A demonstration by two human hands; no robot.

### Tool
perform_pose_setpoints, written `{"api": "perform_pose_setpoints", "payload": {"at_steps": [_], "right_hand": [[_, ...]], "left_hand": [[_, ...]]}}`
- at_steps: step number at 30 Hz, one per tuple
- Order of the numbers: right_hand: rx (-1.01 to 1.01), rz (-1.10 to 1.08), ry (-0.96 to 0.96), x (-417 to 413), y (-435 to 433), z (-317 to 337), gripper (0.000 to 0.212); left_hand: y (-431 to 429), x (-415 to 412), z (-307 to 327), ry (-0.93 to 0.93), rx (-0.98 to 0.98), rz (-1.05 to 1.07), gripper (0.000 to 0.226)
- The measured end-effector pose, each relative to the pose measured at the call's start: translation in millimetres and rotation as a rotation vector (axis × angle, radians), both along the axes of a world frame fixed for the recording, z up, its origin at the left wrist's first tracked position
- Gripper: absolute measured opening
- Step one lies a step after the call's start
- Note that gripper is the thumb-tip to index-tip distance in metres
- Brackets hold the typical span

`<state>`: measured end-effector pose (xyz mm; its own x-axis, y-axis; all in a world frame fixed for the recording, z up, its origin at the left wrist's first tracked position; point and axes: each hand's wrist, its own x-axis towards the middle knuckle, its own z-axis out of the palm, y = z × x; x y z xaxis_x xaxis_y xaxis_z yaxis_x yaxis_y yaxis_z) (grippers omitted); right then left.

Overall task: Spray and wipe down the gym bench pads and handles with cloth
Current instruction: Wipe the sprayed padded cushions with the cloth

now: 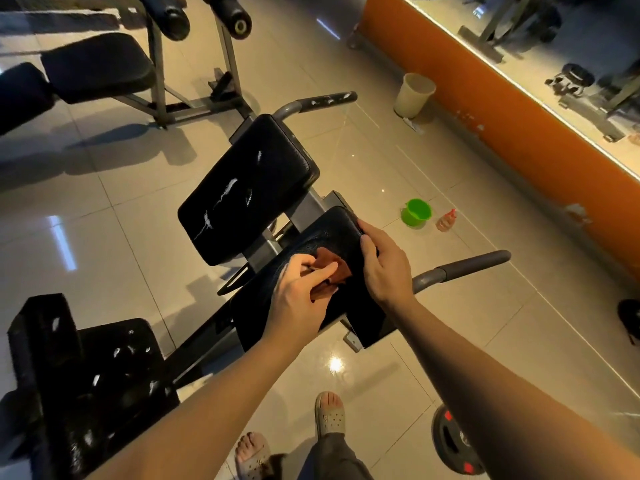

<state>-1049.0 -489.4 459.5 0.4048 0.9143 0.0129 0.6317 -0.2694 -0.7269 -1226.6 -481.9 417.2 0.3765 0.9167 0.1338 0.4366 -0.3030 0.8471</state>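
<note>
- Left grip: fingers curled round rust-brown cloth, pressing it onto seat pad beneath.
- Best kept flat, swept toward right grip in overlapping strokes.
- Right grip: clamped on pad's far edge, steadying it.
- Beyond that: foam handle, probably unwiped; spray bottle on floor.

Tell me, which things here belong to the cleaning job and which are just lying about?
Job: cloth, gripped by left hand; near pad, held by right hand; far pad; handle; spray bottle; probably green tub.
Lying about: beige bin; weight plate; other bench.
</note>
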Motion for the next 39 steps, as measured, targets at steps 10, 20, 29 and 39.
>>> {"api": "perform_pose_setpoints", "payload": {"at_steps": [10, 20, 29, 39], "right_hand": [[-0.013, 0.057, 0.064, 13, 4, -10, 0.047], [0.014, 0.065, 0.066, 20, 5, -17, 0.044], [0.069, 0.074, 0.081, 22, 7, -20, 0.042], [0.058, 0.080, 0.040, 20, 4, -17, 0.045]], "left_hand": [[12, 0, 2, -0.027, -0.158, 0.203, 0.040], [3, -56, -40, 0.060, -0.091, 0.115, 0.044], [69, 43, 27, -0.101, 0.044, 0.075, 0.038], [-19, -82, -62, 0.097, -0.288, 0.313, 0.042]]}}
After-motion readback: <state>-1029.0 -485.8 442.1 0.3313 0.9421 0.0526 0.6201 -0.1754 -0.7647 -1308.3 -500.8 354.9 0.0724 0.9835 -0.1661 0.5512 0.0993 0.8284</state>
